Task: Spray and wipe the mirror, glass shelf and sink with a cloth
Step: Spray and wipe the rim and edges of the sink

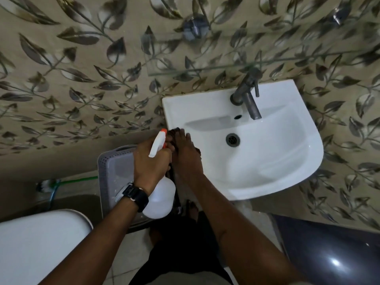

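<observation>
A white wall-mounted sink (287, 153) fills the centre right, with a grey tap (249, 99) at its back and a dark drain (232, 139) in the bowl. My left hand (151, 161) grips a white spray bottle (159, 199) with an orange-tipped nozzle, held just left of the sink. My right hand (186, 155) presses a dark cloth (174, 132) onto the sink's left rim; most of the cloth is hidden under the fingers. A glass shelf (205, 67) runs above the tap. No mirror is in view.
A grey perforated basket (115, 171) stands on the floor below my left hand. A white toilet (41, 243) sits bottom left, a dark glossy bin (333, 254) bottom right. A green hose (80, 179) lies along the leaf-patterned wall.
</observation>
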{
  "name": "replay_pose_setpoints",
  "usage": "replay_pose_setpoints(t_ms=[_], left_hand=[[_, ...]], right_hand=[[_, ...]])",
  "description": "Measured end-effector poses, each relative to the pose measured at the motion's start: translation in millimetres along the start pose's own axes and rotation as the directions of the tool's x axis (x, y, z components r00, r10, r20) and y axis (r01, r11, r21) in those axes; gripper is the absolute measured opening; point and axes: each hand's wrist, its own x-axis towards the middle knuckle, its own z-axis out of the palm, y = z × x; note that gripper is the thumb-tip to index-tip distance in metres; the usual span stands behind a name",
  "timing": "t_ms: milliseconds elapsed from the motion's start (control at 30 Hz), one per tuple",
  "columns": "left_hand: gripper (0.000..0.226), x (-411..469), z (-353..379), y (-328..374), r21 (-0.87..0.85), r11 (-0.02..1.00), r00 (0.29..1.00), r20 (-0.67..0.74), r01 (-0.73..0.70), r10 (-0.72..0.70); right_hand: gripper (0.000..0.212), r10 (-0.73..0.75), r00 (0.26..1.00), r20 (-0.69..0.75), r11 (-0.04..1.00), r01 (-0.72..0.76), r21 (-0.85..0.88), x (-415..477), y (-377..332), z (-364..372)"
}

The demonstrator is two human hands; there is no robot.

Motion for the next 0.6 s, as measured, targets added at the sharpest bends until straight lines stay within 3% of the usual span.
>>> replay_pose_setpoints(t_ms=[200,300,433,600], left_hand=[[0.024,-16,-3,-28,0.025,1.000,0.999,0.042,0.010,-0.011],[0.014,-27,-5,-35,0.059,0.998,0.997,0.068,-0.030,0.026],[0.038,-44,-2,-28,0.046,0.997,0.990,0.130,-0.062,0.056],[0.036,-48,9,-42,0.029,0.999,0.979,0.203,-0.027,0.020]], right_hand=[[0.055,-0.119,0.989,-0.083,0.991,0.113,-0.074,-95,41,9],[0.058,-0.111,0.988,-0.104,0.989,0.099,-0.109,-126,58,18],[0.059,-0.082,0.990,-0.115,0.994,0.073,-0.076,-88,44,22],[0.057,-0.126,0.988,-0.091,0.986,0.114,-0.125,-113,64,26]])
